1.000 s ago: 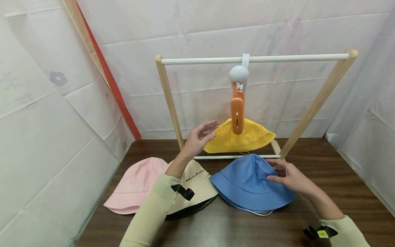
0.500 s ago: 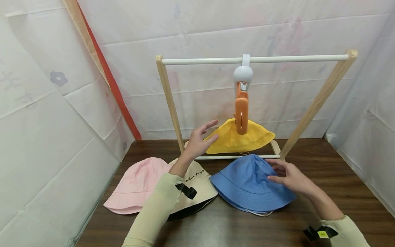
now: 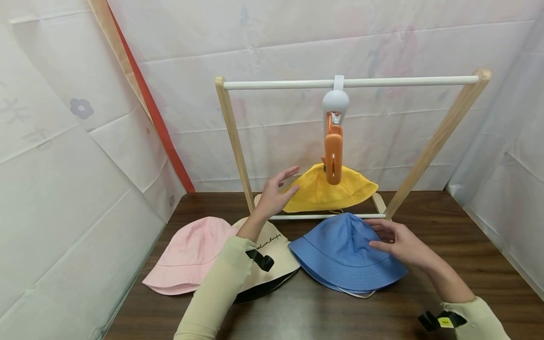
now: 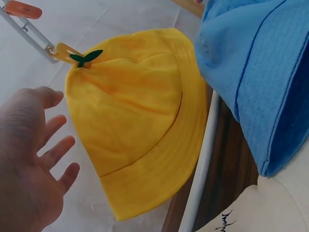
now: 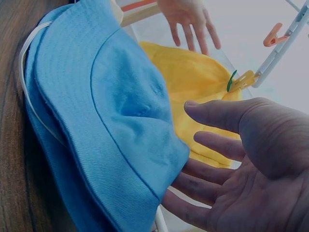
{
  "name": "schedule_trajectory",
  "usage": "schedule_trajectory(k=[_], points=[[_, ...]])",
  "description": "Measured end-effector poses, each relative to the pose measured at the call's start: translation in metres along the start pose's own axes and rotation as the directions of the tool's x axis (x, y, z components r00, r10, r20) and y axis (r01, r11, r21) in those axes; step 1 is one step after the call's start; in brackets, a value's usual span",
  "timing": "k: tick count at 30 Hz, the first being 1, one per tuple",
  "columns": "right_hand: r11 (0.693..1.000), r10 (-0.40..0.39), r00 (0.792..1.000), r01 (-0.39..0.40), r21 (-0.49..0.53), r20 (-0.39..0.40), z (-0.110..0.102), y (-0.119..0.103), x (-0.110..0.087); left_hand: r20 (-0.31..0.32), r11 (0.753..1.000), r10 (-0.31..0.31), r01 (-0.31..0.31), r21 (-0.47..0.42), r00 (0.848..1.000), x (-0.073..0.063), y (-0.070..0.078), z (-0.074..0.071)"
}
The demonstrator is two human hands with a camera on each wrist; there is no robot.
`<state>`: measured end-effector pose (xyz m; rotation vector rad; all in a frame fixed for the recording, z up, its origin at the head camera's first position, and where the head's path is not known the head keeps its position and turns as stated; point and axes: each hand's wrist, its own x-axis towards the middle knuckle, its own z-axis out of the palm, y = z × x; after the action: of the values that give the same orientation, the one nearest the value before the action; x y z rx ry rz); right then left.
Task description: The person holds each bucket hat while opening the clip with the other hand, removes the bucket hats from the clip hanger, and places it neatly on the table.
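Note:
A yellow bucket hat (image 3: 335,193) with a green sprout (image 4: 87,58) at its crown hangs from a yellow clip (image 4: 65,52). My left hand (image 3: 274,194) is at the hat's left side, fingers spread, with a gap between them and the cloth in the left wrist view. On the table sits a blue bucket hat (image 3: 346,255) with a pale cord. Beside its right side is my right hand (image 3: 401,243), fingers loosely bent. In the right wrist view its lower fingertips reach the crown's edge; whether they touch cannot be told.
A rack with wooden legs and a white top bar (image 3: 276,85) carries the white hanger (image 3: 335,101), whose orange clip (image 3: 333,158) is in front. A pink hat (image 3: 195,250) and a cream hat (image 3: 276,255) with black lettering lie left of the blue hat on the dark table (image 3: 323,316).
The hanger and its orange clip have swung slightly right. My left hand has shifted a little right, its thumb and fingers spreading wider. My right hand and the blue hat have barely moved.

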<state>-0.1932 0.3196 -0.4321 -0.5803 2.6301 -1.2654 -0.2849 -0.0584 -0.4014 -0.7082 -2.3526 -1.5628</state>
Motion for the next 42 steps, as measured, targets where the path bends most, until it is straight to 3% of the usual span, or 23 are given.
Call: schedule_trajectory(k=[13,28,42], points=[[0.999,-0.038,0.999,0.038,0.007,-0.02,-0.005,-0.001,0.001,-0.036,0.999,-0.029,0.03,0.035,0.999,0.004,-0.006,0.011],[0.997,-0.066,0.997,0.067,0.035,-0.044,-0.019,-0.011,0.0,-0.09,1.0,-0.009,0.007,-0.017,0.996,0.011,-0.011,0.024],[0.998,-0.059,0.994,0.059,-0.001,-0.094,-0.026,-0.022,0.002,-0.105,0.996,-0.078,0.082,0.038,0.991,0.015,-0.006,0.028]])
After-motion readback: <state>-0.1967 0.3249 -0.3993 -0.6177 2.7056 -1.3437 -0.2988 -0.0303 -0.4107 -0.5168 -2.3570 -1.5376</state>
